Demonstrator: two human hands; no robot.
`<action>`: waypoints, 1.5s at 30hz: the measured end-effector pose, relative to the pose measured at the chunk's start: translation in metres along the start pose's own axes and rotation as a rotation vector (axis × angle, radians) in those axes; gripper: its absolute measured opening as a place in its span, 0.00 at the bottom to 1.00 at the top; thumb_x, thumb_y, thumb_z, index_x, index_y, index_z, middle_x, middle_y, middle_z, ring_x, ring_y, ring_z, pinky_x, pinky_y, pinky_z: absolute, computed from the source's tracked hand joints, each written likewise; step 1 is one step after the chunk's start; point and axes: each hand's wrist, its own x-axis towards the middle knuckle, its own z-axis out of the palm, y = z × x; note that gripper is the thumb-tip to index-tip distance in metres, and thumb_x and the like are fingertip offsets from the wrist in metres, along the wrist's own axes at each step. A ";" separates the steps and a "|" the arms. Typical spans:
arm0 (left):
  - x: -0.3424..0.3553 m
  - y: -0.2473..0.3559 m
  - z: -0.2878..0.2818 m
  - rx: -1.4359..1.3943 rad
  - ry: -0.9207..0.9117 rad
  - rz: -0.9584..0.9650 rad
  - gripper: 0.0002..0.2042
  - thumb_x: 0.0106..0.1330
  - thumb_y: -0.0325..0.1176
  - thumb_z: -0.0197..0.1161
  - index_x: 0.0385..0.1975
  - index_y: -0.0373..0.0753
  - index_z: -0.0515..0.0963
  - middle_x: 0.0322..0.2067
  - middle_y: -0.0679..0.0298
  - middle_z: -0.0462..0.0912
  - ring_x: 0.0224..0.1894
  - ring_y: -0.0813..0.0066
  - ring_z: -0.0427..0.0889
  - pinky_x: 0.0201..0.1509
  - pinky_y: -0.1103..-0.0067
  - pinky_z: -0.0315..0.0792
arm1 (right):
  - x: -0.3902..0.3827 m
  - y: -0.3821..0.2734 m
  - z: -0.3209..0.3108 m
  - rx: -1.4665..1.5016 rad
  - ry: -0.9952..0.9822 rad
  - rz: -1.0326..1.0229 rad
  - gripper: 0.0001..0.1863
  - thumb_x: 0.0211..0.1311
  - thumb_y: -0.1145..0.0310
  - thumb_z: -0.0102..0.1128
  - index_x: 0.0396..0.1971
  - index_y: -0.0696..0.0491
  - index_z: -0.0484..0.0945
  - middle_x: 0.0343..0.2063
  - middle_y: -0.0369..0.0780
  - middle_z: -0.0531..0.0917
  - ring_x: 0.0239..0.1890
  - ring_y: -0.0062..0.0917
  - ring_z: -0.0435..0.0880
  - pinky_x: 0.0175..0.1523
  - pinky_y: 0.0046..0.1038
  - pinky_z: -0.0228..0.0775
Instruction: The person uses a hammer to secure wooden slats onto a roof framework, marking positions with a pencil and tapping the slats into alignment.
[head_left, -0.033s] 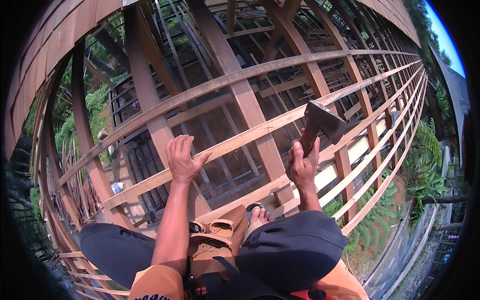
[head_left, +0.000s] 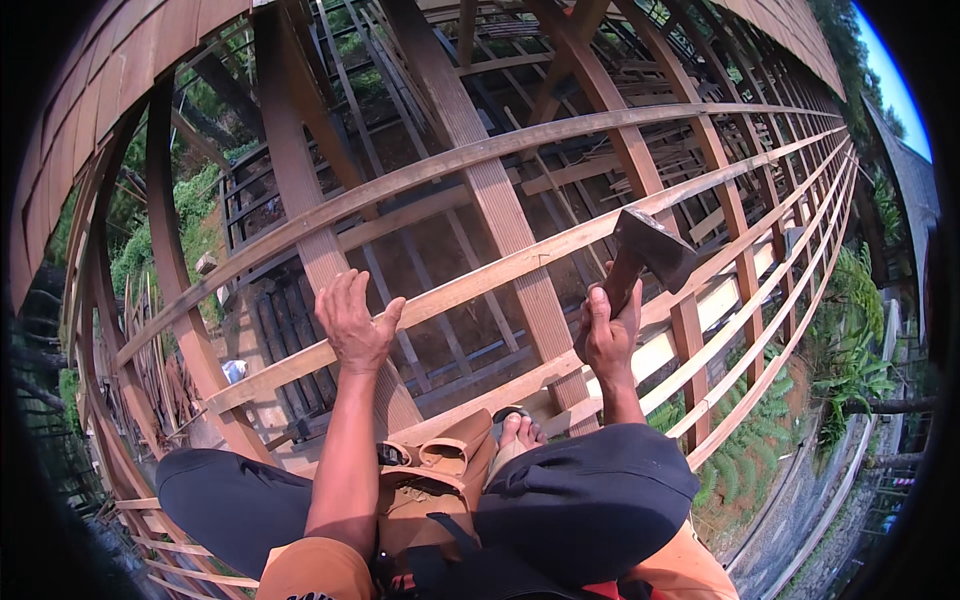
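Observation:
My right hand (head_left: 611, 340) is wrapped around the handle of a hatchet (head_left: 655, 250). Its dark, heavy metal head points up, over the light wooden battens. Against the middle batten (head_left: 475, 282), where it crosses a brown rafter (head_left: 318, 255), my left hand (head_left: 358, 320) rests with fingers and thumb apart and nothing in it. A brown leather tool pouch (head_left: 430, 490) hangs at my waist between my knees, its pockets facing up. My sandalled foot (head_left: 517, 436) shows beside the pouch.
Long battens run across sloping rafters (head_left: 500, 215), with open gaps between them. Through the gaps, far below, lie ground and stacked dark lengths (head_left: 290, 325). Wooden shingles (head_left: 130, 75) cover the upper left. Ferns (head_left: 745, 465) grow below at right.
My left hand has shifted slightly to the left along the batten. The hatchet in my right hand has moved a little to the right and down.

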 end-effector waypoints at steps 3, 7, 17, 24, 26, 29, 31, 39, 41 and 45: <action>-0.037 -0.015 -0.018 0.028 0.306 -0.522 0.25 0.69 0.52 0.56 0.51 0.33 0.68 0.48 0.52 0.71 0.55 0.53 0.67 0.61 0.59 0.58 | -0.035 0.037 -0.014 0.140 -0.030 0.156 0.18 0.71 0.70 0.53 0.55 0.56 0.62 0.22 0.33 0.72 0.18 0.14 0.70 0.23 0.18 0.64; -0.094 -0.013 -0.027 -0.377 -0.052 -0.714 0.24 0.74 0.55 0.45 0.40 0.34 0.66 0.39 0.55 0.69 0.44 0.59 0.67 0.50 0.63 0.61 | -0.085 0.076 -0.010 0.159 -0.056 0.314 0.19 0.71 0.69 0.53 0.58 0.55 0.62 0.24 0.32 0.70 0.19 0.14 0.68 0.24 0.19 0.65; -0.044 -0.075 0.001 -1.643 0.925 -1.660 0.55 0.47 0.83 0.51 0.56 0.30 0.61 0.51 0.48 0.73 0.53 0.55 0.76 0.64 0.62 0.68 | -0.092 0.094 0.006 0.065 -0.070 0.412 0.14 0.68 0.69 0.58 0.46 0.54 0.65 0.22 0.33 0.73 0.18 0.16 0.72 0.22 0.21 0.67; -0.025 -0.068 -0.003 -1.591 0.989 -1.803 0.42 0.47 0.86 0.45 0.17 0.42 0.63 0.20 0.58 0.72 0.28 0.61 0.75 0.38 0.71 0.70 | -0.109 0.084 -0.001 -0.091 -0.027 0.385 0.13 0.68 0.69 0.58 0.45 0.55 0.65 0.22 0.33 0.74 0.20 0.15 0.73 0.23 0.20 0.65; -0.024 -0.068 -0.006 -1.591 1.035 -1.791 0.41 0.48 0.85 0.46 0.16 0.43 0.62 0.19 0.59 0.70 0.27 0.62 0.72 0.36 0.72 0.68 | -0.113 0.074 -0.002 -0.046 -0.040 0.391 0.16 0.67 0.69 0.58 0.49 0.56 0.63 0.23 0.34 0.74 0.20 0.15 0.73 0.24 0.20 0.65; -0.019 -0.065 -0.012 -1.606 1.034 -1.793 0.40 0.49 0.84 0.47 0.15 0.44 0.61 0.18 0.60 0.69 0.25 0.64 0.71 0.34 0.72 0.67 | -0.100 0.074 -0.012 -0.034 -0.030 0.372 0.19 0.67 0.70 0.56 0.52 0.57 0.61 0.24 0.34 0.74 0.20 0.16 0.72 0.24 0.20 0.65; -0.020 -0.067 -0.011 -1.611 1.043 -1.797 0.40 0.49 0.84 0.47 0.15 0.44 0.61 0.18 0.61 0.68 0.24 0.64 0.70 0.33 0.73 0.66 | -0.083 0.055 -0.018 -0.158 -0.057 0.230 0.21 0.68 0.72 0.49 0.58 0.56 0.58 0.30 0.36 0.74 0.24 0.18 0.73 0.30 0.20 0.69; -0.022 -0.073 -0.006 -1.594 1.023 -1.761 0.40 0.49 0.84 0.46 0.18 0.43 0.58 0.16 0.63 0.66 0.22 0.65 0.69 0.33 0.72 0.65 | -0.052 0.040 0.011 0.166 0.062 0.044 0.30 0.72 0.69 0.48 0.68 0.50 0.47 0.36 0.39 0.71 0.33 0.18 0.73 0.38 0.24 0.72; -0.023 -0.075 -0.003 -1.541 1.016 -1.784 0.41 0.49 0.85 0.42 0.15 0.43 0.58 0.16 0.59 0.68 0.24 0.61 0.69 0.36 0.70 0.67 | -0.045 0.053 0.021 -0.426 0.014 0.030 0.29 0.72 0.68 0.49 0.68 0.58 0.53 0.41 0.47 0.77 0.38 0.32 0.79 0.47 0.32 0.73; -0.022 -0.071 -0.003 -1.561 1.000 -1.774 0.41 0.51 0.84 0.41 0.15 0.43 0.58 0.16 0.59 0.67 0.23 0.62 0.68 0.34 0.70 0.67 | -0.037 0.057 0.005 -0.371 -0.025 0.164 0.29 0.71 0.63 0.51 0.67 0.58 0.55 0.43 0.49 0.74 0.43 0.34 0.74 0.47 0.33 0.68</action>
